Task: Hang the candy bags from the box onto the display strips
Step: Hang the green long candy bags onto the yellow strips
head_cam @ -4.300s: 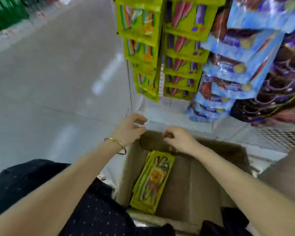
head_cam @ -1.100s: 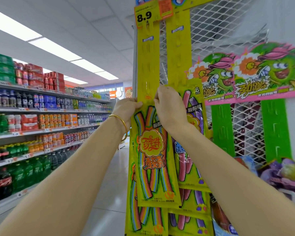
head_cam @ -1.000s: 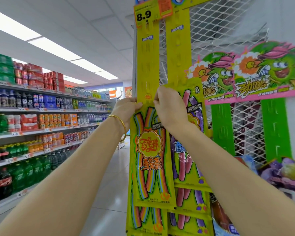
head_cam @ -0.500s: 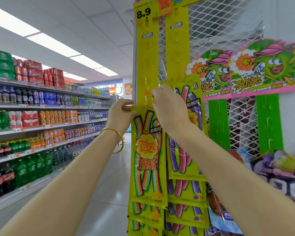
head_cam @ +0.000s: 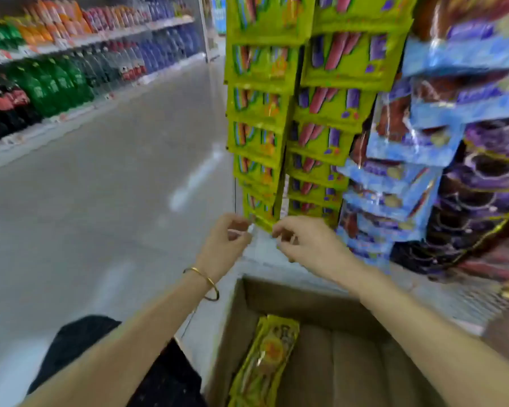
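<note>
Shelves of soft-drink bottles (head_cam: 56,80) line the aisle at left. The left hand (head_cam: 227,245) and right hand (head_cam: 309,245) hang side by side with loosely curled, empty fingers, just below the lowest yellow-green candy bags (head_cam: 259,177) hanging on the display. Beneath them, more candy bags (head_cam: 265,362) lie stacked in the open cardboard box (head_cam: 350,362).

Motion blur smears the whole view, so the print on the hanging candy bags (head_cam: 259,136) cannot be read. The fingers (head_cam: 238,227) of the left hand (head_cam: 224,248) and right hand (head_cam: 309,245) are too blurred to show whether they pinch anything. The bottom edge cuts off the box (head_cam: 350,306) and the candy bags (head_cam: 265,362) inside. The shelf bottles (head_cam: 56,80) blur together.
</note>
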The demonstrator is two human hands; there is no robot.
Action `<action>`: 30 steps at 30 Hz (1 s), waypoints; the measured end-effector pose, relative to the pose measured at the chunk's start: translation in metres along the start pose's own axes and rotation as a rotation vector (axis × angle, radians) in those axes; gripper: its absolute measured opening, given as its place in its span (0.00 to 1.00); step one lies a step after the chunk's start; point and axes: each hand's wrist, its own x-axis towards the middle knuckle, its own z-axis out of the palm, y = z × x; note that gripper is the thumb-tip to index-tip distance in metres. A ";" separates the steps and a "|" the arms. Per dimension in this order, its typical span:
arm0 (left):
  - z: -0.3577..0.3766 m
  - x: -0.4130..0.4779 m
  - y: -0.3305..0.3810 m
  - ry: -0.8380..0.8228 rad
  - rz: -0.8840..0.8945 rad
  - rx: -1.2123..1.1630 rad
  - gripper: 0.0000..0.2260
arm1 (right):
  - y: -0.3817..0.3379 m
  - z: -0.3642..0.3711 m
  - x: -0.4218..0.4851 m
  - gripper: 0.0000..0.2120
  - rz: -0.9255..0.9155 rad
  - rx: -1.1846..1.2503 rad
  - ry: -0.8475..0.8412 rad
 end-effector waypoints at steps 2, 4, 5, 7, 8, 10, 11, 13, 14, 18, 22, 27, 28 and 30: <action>0.014 -0.008 -0.044 -0.152 -0.089 0.100 0.09 | 0.052 0.061 -0.007 0.07 0.136 -0.045 -0.164; 0.022 -0.013 -0.071 -0.271 -0.141 0.164 0.09 | 0.095 0.114 -0.020 0.09 0.248 -0.054 -0.319; 0.023 -0.014 -0.078 -0.310 -0.153 0.197 0.09 | 0.111 0.137 -0.027 0.11 0.318 -0.031 -0.383; 0.022 -0.014 -0.086 -0.354 -0.160 0.258 0.08 | 0.139 0.177 -0.042 0.17 0.485 0.014 -0.489; 0.019 -0.013 -0.091 -0.360 -0.164 0.285 0.08 | 0.150 0.193 -0.049 0.20 0.560 0.025 -0.523; 0.012 -0.011 -0.100 -0.356 -0.177 0.336 0.07 | 0.168 0.225 -0.057 0.23 0.703 0.076 -0.523; 0.009 -0.010 -0.104 -0.355 -0.191 0.340 0.07 | 0.174 0.238 -0.059 0.24 0.787 0.150 -0.488; 0.005 -0.010 -0.108 -0.360 -0.237 0.327 0.07 | 0.185 0.263 -0.058 0.24 0.933 0.312 -0.343; 0.004 -0.009 -0.110 -0.361 -0.260 0.323 0.08 | 0.189 0.272 -0.056 0.24 0.992 0.368 -0.262; 0.001 -0.006 -0.117 -0.343 -0.335 0.339 0.08 | 0.202 0.303 -0.038 0.20 1.250 0.520 -0.062; 0.001 -0.001 -0.122 -0.348 -0.362 0.349 0.07 | 0.203 0.307 -0.027 0.22 1.467 0.526 0.081; 0.004 0.001 -0.120 -0.376 -0.342 0.327 0.07 | 0.191 0.284 -0.039 0.07 1.448 1.013 -0.024; 0.005 0.001 -0.118 -0.381 -0.324 0.332 0.07 | 0.185 0.276 -0.041 0.09 1.379 1.142 -0.036; 0.010 0.001 -0.116 -0.386 -0.285 0.354 0.07 | 0.171 0.253 -0.044 0.11 1.199 1.234 -0.093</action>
